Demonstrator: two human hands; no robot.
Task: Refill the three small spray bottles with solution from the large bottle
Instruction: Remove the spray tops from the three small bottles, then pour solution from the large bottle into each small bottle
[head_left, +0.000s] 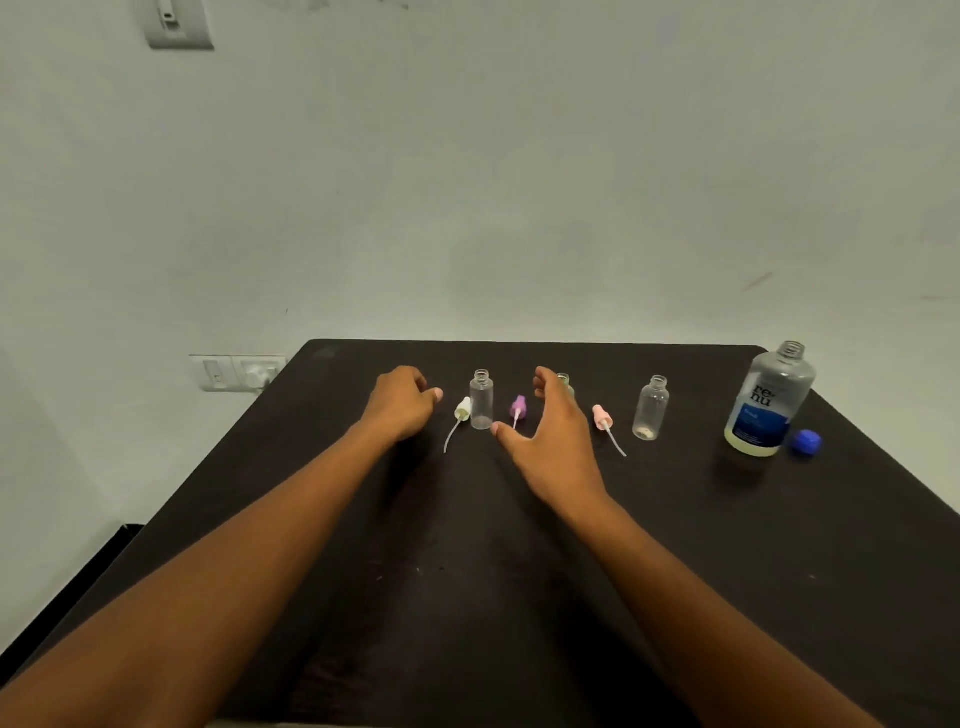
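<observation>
Where the dark counter (519, 597) runs nearest the camera, only two bare forearms cross it, reaching toward the far edge. Right hand (550, 436) spread wide, thumb and fingers apart, grasping nothing, raised in front of the middle small bottle (565, 383), which it mostly hides. Left hand (400, 402) loosely curled, fingers tucked, holding nothing, just left of a white spray top (462, 410) lying flat. Beside that top, the left small bottle (481, 399) stands upright, uncapped, clear. A purple spray top (518, 406) lies between the left and middle bottles. A pink spray top (602, 417) lies right of the right hand; past it the right small bottle (651, 409) stands open. Near the far right corner: large bottle (769, 402), upright, cap off, liquid low inside. Blue cap (807, 442) rests just beside its base.
</observation>
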